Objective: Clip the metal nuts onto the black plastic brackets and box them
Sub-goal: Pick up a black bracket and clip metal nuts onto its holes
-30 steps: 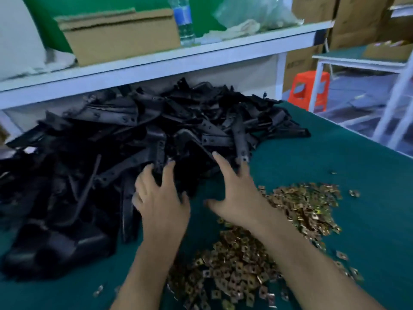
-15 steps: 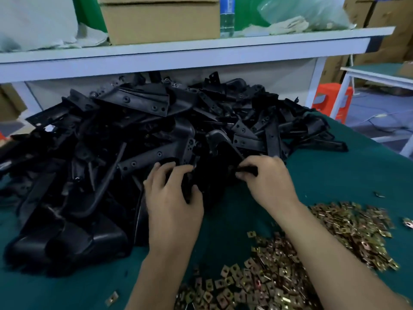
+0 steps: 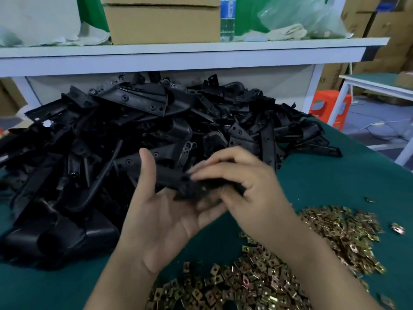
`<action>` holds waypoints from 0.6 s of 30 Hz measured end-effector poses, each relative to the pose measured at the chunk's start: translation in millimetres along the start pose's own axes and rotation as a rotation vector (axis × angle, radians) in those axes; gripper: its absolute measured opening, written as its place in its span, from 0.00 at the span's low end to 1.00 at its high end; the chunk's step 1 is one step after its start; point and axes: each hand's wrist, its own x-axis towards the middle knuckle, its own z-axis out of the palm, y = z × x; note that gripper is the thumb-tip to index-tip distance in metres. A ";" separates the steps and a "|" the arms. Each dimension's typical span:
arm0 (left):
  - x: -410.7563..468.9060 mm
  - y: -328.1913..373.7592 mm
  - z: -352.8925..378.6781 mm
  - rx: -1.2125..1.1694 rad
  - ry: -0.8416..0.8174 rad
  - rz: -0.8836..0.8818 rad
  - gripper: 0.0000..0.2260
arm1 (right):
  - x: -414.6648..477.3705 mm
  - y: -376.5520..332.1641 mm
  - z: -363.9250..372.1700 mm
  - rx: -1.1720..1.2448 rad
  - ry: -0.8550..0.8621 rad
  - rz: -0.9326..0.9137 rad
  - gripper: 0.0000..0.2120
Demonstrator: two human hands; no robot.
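Note:
A black plastic bracket is held between both hands just in front of the big heap of black brackets. My left hand lies palm up under it, thumb raised beside its left end. My right hand grips its right end with curled fingers. The bracket and fingers are blurred by motion. A wide scatter of brass-coloured metal nuts lies on the green table below and right of my hands.
A white shelf runs across the back with a cardboard box, a water bottle and plastic bags. An orange stool and a second table stand at the right. Stacked cartons fill the far right.
Both hands were reaching into the heap; now they have drawn back toward me with one bracket lifted out. My left hand has turned palm up under it.

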 end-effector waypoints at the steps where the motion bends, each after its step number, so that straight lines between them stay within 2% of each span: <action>1: 0.4 -0.2 -2.7 0.046 0.015 0.057 0.38 | -3.9 4.8 4.6 -0.035 -0.030 0.021 0.25; 3: 6.3 -6.0 -7.8 0.160 0.213 0.185 0.23 | -7.8 14.0 8.1 -0.102 -0.046 0.051 0.28; 5: 12.2 -10.4 -12.2 0.133 0.344 0.313 0.13 | -8.9 25.7 0.6 -0.075 -0.080 0.182 0.31; 6: 13.9 -10.8 -14.8 0.096 0.354 0.368 0.13 | -8.5 31.7 -7.7 -0.059 -0.129 0.320 0.31; 8: 13.2 -9.0 -19.6 0.044 0.364 0.458 0.20 | -12.0 43.5 -25.0 -0.183 -0.368 0.577 0.26; 10: 12.0 -7.6 -23.3 0.063 0.356 0.499 0.24 | -20.6 50.1 -36.9 -0.351 -0.623 0.704 0.26; 12: 13.9 -10.8 -25.6 0.158 0.354 0.504 0.23 | -26.1 50.1 -38.1 -0.392 -0.711 0.735 0.29; 14: 17.7 -15.0 -26.9 0.228 0.384 0.525 0.24 | -28.0 48.3 -34.4 -0.431 -0.732 0.696 0.26; 18: 20.9 -25.1 -31.4 0.441 0.482 0.512 0.18 | -29.5 49.9 -26.8 -0.495 -0.735 0.600 0.11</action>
